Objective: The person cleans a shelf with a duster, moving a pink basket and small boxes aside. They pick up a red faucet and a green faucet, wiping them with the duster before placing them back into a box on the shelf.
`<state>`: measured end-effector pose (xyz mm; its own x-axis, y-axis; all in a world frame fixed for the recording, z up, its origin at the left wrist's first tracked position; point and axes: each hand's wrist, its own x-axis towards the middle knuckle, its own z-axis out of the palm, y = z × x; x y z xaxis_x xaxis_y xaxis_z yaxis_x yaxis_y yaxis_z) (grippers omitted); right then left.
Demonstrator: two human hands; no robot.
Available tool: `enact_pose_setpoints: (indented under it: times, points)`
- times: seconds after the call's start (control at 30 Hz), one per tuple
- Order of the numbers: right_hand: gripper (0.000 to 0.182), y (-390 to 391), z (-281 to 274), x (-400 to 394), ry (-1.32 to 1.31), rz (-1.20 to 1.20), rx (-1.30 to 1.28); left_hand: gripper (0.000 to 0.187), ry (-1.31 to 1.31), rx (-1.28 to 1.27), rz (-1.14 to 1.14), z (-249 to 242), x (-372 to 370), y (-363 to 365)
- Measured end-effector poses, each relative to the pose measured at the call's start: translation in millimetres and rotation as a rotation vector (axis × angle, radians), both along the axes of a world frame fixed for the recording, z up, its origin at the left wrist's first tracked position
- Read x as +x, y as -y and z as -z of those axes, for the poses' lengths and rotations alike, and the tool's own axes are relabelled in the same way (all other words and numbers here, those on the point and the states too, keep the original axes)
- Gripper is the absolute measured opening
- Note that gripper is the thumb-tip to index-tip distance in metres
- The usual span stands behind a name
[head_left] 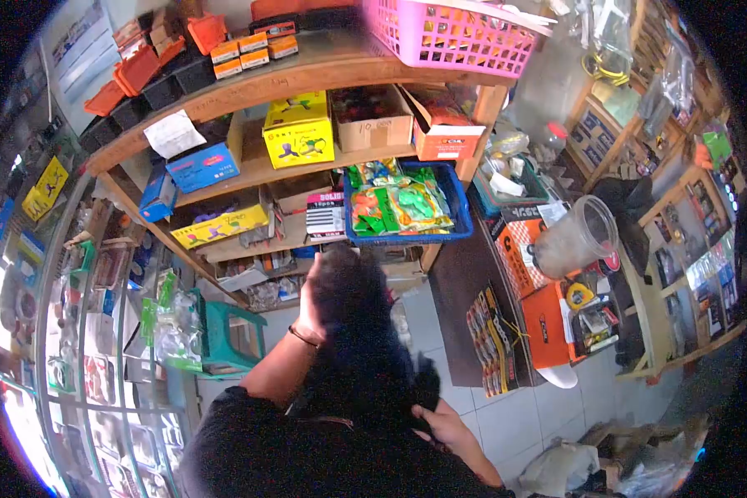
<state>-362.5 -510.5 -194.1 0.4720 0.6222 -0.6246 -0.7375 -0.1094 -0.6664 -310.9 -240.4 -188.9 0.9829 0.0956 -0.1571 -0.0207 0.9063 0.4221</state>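
Observation:
A large black, soft-looking thing point(353, 324), blurred and perhaps fabric, hangs in front of my body. My left hand point(310, 309), with a dark bracelet at the wrist, is against its upper left side; its fingers are mostly hidden behind the black material. Lower down on the right, my right hand point(441, 425) has its thumb and fingers closed on the edge of the same black thing. Just beyond it on the shelf sits a blue basket point(465, 228) of bright green and yellow packets, beside a white, black-striped box point(325, 217).
Wooden shelves point(307, 79) hold a yellow box point(299, 137), cartons and a pink basket point(473, 46). On the left are a glass display case point(83, 349) and a green stool point(232, 332). A brown table point(465, 307) at right carries an orange box point(548, 324) and a clear jar point(577, 236).

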Motion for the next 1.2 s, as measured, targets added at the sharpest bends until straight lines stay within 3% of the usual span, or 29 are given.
enact_pose_setpoints:
  times: [0.03,0.07,0.17,0.2,0.23,0.3,0.33,0.37,0.4,0.47,0.5,0.53,0.57,0.63,0.67,0.7,0.77,0.8,0.83,0.9,0.93,0.97,1.03,1.07,1.1,1.17,1.2]
  points:
    - [0.022,0,-4,5,0.009,0.017,-0.090,0.067,-0.054,0.126,-0.038,5,3,-7]
    - [0.019,10,10,11,-0.093,0.105,0.213,0.068,0.033,0.061,0.068,12,3,-12]
    - [0.023,14,30,22,-0.205,0.076,0.345,0.076,0.134,-0.022,0.197,16,13,-18]
    - [0.026,0,14,19,0.039,-0.133,-0.184,0.078,0.146,0.019,0.185,11,18,-20]
    - [0.026,-4,7,26,0.035,-0.146,-0.200,0.080,0.154,0.058,0.172,7,21,-22]
    - [0.030,-10,-4,34,0.380,-0.461,-0.325,0.081,0.081,-0.015,0.055,17,28,-31]
    - [0.023,-14,-10,35,0.077,-0.115,-0.236,0.080,0.116,-0.286,0.106,24,23,-39]
    - [0.021,-4,5,44,0.097,-0.092,-0.146,0.080,0.163,-0.554,0.155,30,19,-46]
    - [0.022,-12,-2,45,0.070,-0.008,-0.140,0.081,0.016,0.031,0.050,8,14,-38]
    - [0.024,-20,-2,46,0.050,0.068,-0.142,0.081,0.015,-0.040,-0.027,12,17,-34]
    - [0.016,-19,6,48,0.388,-0.284,-0.256,0.082,0.005,-0.097,-0.081,13,17,-32]
    - [0.020,-19,10,48,0.721,-0.638,-0.363,0.084,0.261,0.021,0.180,25,18,-43]
    - [0.020,-17,9,50,0.720,-0.639,-0.368,0.084,0.286,0.057,0.160,34,21,-45]
    - [0.022,-20,-10,55,0.105,-0.099,-0.159,0.084,-0.144,-0.019,-0.062,30,18,-44]
    - [0.022,-11,1,58,-0.089,0.019,0.213,0.076,0.202,-0.173,0.105,27,15,-38]
    - [0.022,-15,-4,55,-0.082,0.023,0.207,0.073,0.136,-0.177,0.073,18,17,-32]
    - [0.021,-27,-16,42,0.029,0.008,-0.366,0.071,0.159,-0.194,-0.016,-12,23,-14]
    - [0.014,-11,16,43,0.611,-0.197,0.134,0.069,0.321,0.000,0.148,22,32,-27]
    - [0.014,-5,9,47,0.612,-0.186,0.126,0.069,0.322,-0.006,0.161,22,34,-24]
    - [0.015,0,-11,57,0.001,0.038,-0.069,0.067,-0.007,-0.119,-0.034,18,34,-19]
    - [0.019,4,9,60,-0.068,0.064,0.470,0.068,0.104,-0.080,0.062,10,30,-17]
    - [0.019,7,9,59,-0.063,0.059,0.466,0.068,0.111,-0.083,0.058,9,34,-14]
    - [0.013,-15,-23,50,-0.001,-0.025,-0.184,0.071,0.107,-0.200,-0.079,12,44,-7]
    - [0.011,-14,-21,50,0.054,-0.120,-0.277,0.071,0.269,0.188,0.132,40,49,-17]
    - [0.011,-12,-21,53,0.052,-0.116,-0.274,0.070,0.033,1.100,0.009,22,45,-13]
    - [0.013,-5,-24,60,-0.007,0.057,-0.090,0.069,0.032,-0.087,-0.100,14,43,-9]
    - [0.013,-5,-25,59,0.000,0.054,-0.091,0.065,0.235,-0.096,0.093,-1,32,-12]
